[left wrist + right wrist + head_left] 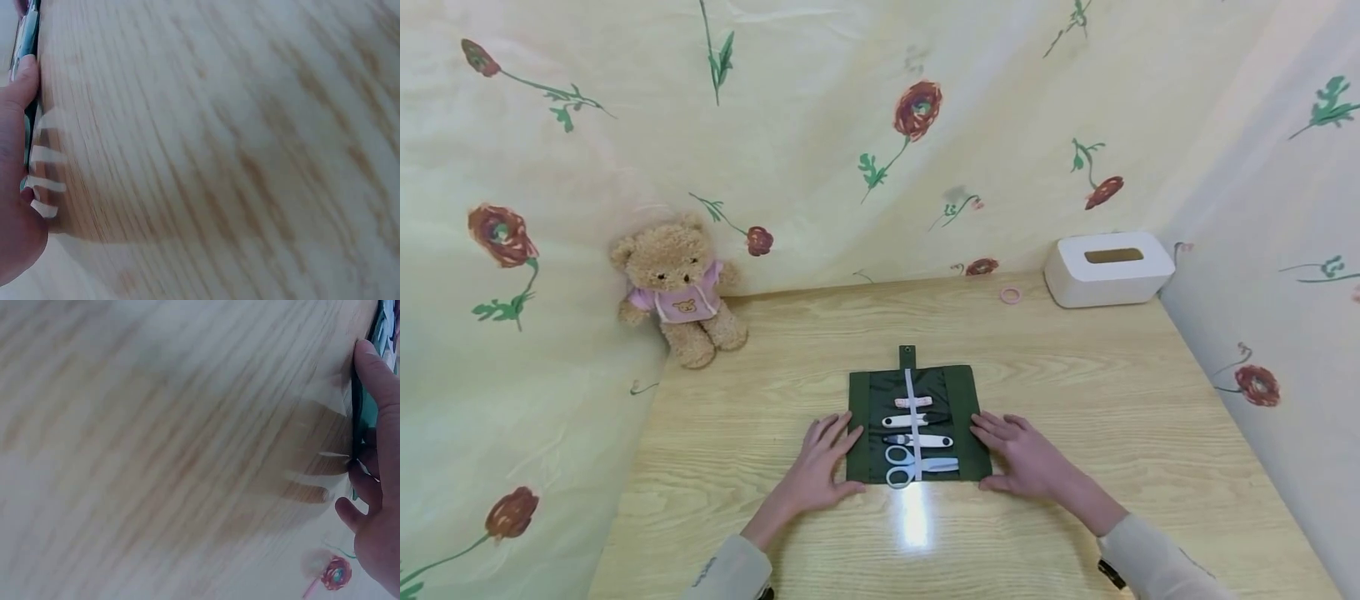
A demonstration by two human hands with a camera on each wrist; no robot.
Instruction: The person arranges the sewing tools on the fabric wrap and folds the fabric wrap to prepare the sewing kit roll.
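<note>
A dark green fabric tool roll (964,408) lies spread flat on the table, its short snap tab (907,357) pointing to the far side. A pale elastic band runs across pale blue scissors (940,464), two white-handled small tools (934,441) of unclear kind and a small pink-and-white item (913,402). My left hand (820,467) rests at the roll's left edge, fingers spread and touching it. On the opposite edge, my right hand (1026,457) touches the fabric with loosely extended fingers. Both wrist views show the thumb side of each hand along the roll's edge.
A teddy bear (683,287) in a pink hoodie sits at the back left against the flowered curtain (812,167). At the back right stand a white tissue box (1108,279) and, beside it, a pink ring (1011,296). The wood-grain table (760,358) narrows toward the curtain.
</note>
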